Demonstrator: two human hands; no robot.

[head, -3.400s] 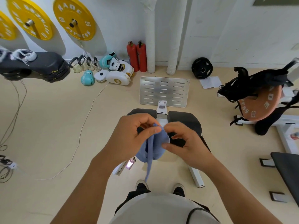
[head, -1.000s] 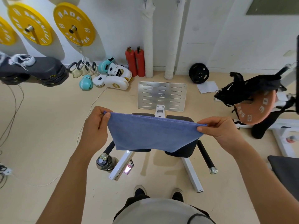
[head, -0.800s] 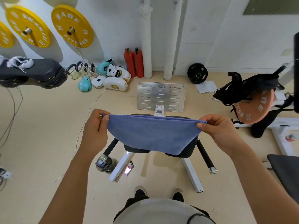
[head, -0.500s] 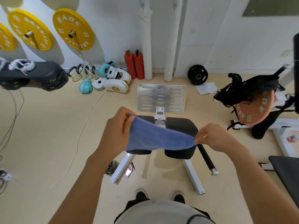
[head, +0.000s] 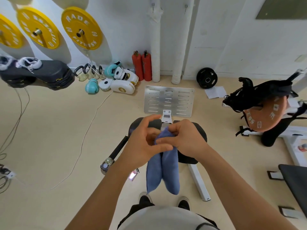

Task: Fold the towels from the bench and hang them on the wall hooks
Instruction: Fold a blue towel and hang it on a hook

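A blue towel (head: 163, 171) hangs doubled over in front of me, its two halves side by side, above the black padded bench (head: 198, 130). My left hand (head: 144, 143) and my right hand (head: 187, 138) meet at its top edge and both pinch the cloth there. On the wall ahead two small hooks, the left hook (head: 153, 4) and the right hook (head: 186, 6), each carry a long white towel: one towel (head: 156, 47) on the left, the other towel (head: 179, 47) on the right.
A slotted metal footplate (head: 168, 101) lies on the floor beyond the bench. Two red extinguishers (head: 142, 66), boxing gloves and pads (head: 119, 80) and yellow weight plates (head: 81, 28) line the wall. A rack with an orange plate (head: 265, 113) stands right. My shoes (head: 183, 203) are below.
My hands held the blue towel stretched wide a second ago; they have since come together, so the towel now hangs folded in half from both hands.
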